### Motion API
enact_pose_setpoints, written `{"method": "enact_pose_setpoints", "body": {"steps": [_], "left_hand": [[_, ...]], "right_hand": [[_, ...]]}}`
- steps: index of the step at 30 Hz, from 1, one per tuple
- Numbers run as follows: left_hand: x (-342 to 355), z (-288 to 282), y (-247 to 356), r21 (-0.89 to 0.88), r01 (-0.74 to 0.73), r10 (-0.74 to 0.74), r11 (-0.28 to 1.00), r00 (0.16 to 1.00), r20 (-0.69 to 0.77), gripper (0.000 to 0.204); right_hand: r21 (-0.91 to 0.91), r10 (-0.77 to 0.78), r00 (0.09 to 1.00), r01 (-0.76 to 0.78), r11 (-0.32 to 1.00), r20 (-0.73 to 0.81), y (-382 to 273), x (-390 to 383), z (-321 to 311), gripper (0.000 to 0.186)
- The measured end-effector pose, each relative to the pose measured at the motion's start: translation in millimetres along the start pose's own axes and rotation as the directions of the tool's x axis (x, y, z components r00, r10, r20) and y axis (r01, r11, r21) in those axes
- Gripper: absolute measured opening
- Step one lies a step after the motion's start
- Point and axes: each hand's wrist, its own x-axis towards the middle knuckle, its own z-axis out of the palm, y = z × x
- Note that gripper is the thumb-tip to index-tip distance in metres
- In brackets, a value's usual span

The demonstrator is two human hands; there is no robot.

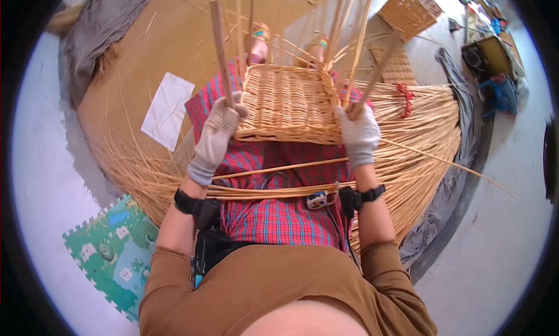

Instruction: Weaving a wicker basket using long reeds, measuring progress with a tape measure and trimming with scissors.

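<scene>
A shallow rectangular wicker basket [290, 103] is held over my lap, its woven face turned toward me. Upright stakes rise from its sides, among them a thick one [220, 50] on the left and another [379, 71] on the right. In a white glove, my left hand [215, 135] is closed at the near left corner, thumb and fingers about the thick stake's base. My right hand [360, 132], also gloved, grips the near right corner beside the other stake. Some fingertips are hidden behind the weave. Loose rods [273, 190] lie across the red plaid cloth [279, 222] on my lap.
A big sheaf of rods [428, 123] spreads at the right, with red string [403, 97] on it. A tape measure [317, 200] rests on my lap. White sheet [169, 110] and foam mat [113, 243] lie left; another woven basket [410, 13] stands far right.
</scene>
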Motion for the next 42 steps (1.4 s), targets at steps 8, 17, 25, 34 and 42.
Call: {"method": "enact_pose_setpoints", "body": {"steps": [8, 17, 25, 34, 42], "left_hand": [[-47, -16, -2, 0.253, -0.175, 0.191, 0.951, 0.981, -0.041, 0.040], [-52, -45, 18, 0.763, -0.119, 0.363, 0.635, 0.918, -0.160, 0.010], [-45, 0, 1, 0.505, -0.369, 0.293, 0.780, 0.929, 0.226, 0.015], [-15, -53, -38, 0.252, 0.118, -0.125, 0.961, 0.992, 0.013, 0.048], [-23, -31, -49, 0.428, -0.071, 0.133, 0.901, 0.984, -0.118, 0.048]], "right_hand": [[0.179, -0.635, 0.764, 0.614, 0.769, 0.110, -38, -73, -14, 0.049], [0.117, -0.321, 0.874, 0.385, 0.916, -0.364, -37, -63, -61, 0.017], [0.861, -0.375, 0.890, -0.039, 0.508, 0.262, -61, -79, -61, 0.022], [0.933, -0.014, 0.969, -0.232, 0.275, 0.245, 1, -49, -63, 0.010], [0.937, 0.144, 0.938, -0.331, 0.109, 0.315, 18, -54, -30, 0.009]]}}
